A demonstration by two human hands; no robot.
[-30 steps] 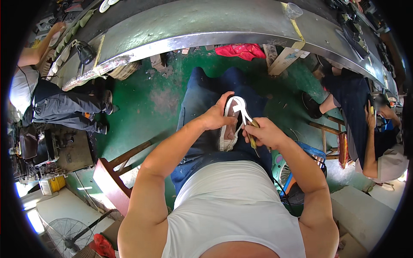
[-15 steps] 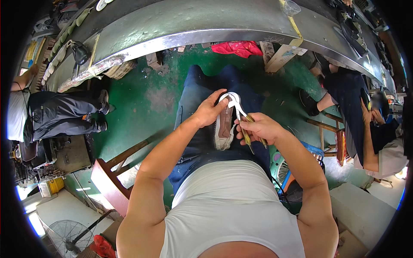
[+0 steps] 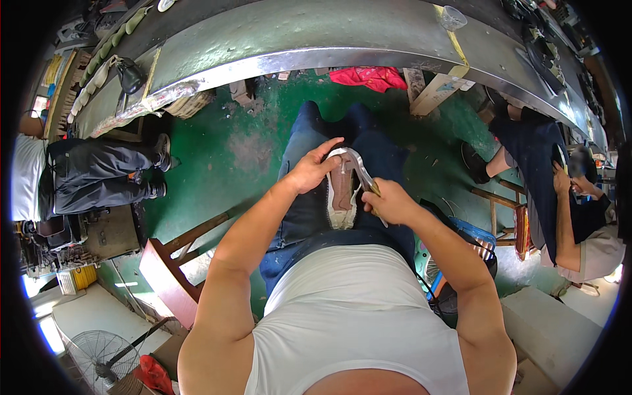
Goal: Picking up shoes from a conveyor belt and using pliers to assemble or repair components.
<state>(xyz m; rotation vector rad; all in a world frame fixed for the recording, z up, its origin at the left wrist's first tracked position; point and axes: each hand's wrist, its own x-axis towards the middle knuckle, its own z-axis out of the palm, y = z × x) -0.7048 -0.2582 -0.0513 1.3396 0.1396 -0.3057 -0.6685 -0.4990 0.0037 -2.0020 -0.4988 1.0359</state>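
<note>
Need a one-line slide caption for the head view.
Seated person's left hand steadies an upturned pale shoe on the lap while the right hand works curved metal pincers at its toe.

Shoe [image 3: 342,194] on lap showing off-white upper, brown insole. Pincer tool [image 3: 359,170] gleaming silver, yellowish handle. Jeans [image 3: 309,210] showing dark blue; vest [image 3: 355,316] showing white. Floor [image 3: 243,151] showing green, worn brown patches. At 12 o'clock, worktop [image 3: 316,33] showing grey, mottled, bright metal edge; red cloth [image 3: 368,77] lying beneath. At 3 o'clock, stool [image 3: 474,232] showing blue.
</note>
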